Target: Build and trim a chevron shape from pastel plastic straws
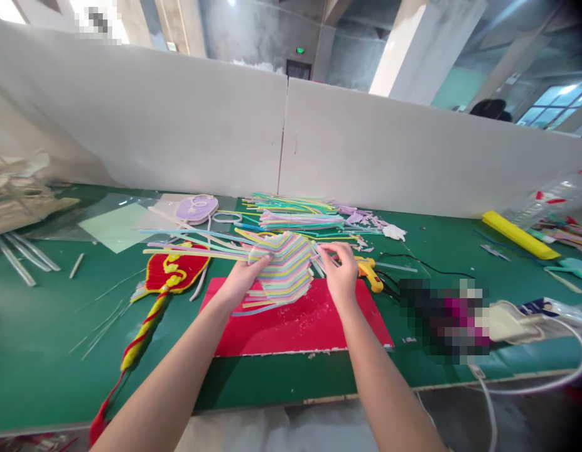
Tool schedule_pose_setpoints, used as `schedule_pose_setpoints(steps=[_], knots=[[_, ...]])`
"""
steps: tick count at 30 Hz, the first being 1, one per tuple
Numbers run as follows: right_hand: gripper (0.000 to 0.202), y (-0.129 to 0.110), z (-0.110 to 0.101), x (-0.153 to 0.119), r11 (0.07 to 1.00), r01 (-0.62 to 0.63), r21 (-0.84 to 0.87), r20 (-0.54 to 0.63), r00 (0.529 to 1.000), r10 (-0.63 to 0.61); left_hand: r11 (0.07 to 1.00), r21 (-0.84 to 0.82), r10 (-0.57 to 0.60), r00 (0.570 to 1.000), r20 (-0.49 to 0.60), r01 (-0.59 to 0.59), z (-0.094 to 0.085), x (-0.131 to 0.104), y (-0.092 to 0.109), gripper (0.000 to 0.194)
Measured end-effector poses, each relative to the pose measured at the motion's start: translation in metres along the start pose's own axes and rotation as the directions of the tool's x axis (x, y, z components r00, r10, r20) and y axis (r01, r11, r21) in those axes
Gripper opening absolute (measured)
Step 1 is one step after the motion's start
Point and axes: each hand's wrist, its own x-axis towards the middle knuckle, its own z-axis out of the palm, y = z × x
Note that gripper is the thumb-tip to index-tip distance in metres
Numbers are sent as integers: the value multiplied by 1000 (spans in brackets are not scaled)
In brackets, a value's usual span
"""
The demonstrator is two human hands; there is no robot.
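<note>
Over the red board [314, 326], a panel of pastel pipe cleaners [288, 267], striped in a zigzag, is held up, with long loose ends sticking out to the left. My left hand [246, 273] grips its left side, thumb on top. At the right edge, my right hand [340, 270] is closed in a pinch by the short stem ends; what lies between its fingertips is too small to make out. A red and yellow fan-shaped piece [177, 269] with a wrapped handle and a red tassel lies left of my left hand.
Behind the panel are bundles of pipe cleaners [300, 220] and lilac scraps [366, 220]. A yellow glue gun [370, 273] with a black cord lies to the right. A lilac oval piece [196, 209], a yellow bar [520, 235] and a white cable [580, 361] are also on the green table [144, 389].
</note>
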Motion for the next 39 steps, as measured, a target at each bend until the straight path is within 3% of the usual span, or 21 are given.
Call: schedule_pose_setpoints(steps=[5, 19, 22, 25, 27, 32, 39], knots=[[12, -16, 12, -9, 994, 113, 13, 135, 984, -113, 999, -49, 3, 999, -34, -5, 2, -1, 1, 42], [13, -3, 15, -8, 998, 55, 20, 128, 990, -57, 995, -95, 2, 1000, 28, 1, -2, 2, -4, 46], [15, 9, 9, -3, 999, -36, -4, 33, 999, 36, 994, -108, -15, 999, 40, 19, -4, 3, -3, 44], [20, 18, 1, 3, 976, -216, 20, -79, 973, 217, 992, -119, -29, 999, 36, 33, -5, 3, -1, 44], [23, 19, -1, 5, 955, -286, 82, -65, 954, 291, 993, -115, -35, 999, 20, 37, -5, 2, 0, 41], [20, 4, 4, 1, 980, -146, 132, 130, 983, 129, 992, -117, -48, 999, 11, 49, -5, 1, 0, 32], [16, 2, 10, -4, 994, -70, 81, 139, 989, 58, 994, -99, -49, 998, 30, 52, -6, 3, -3, 35]])
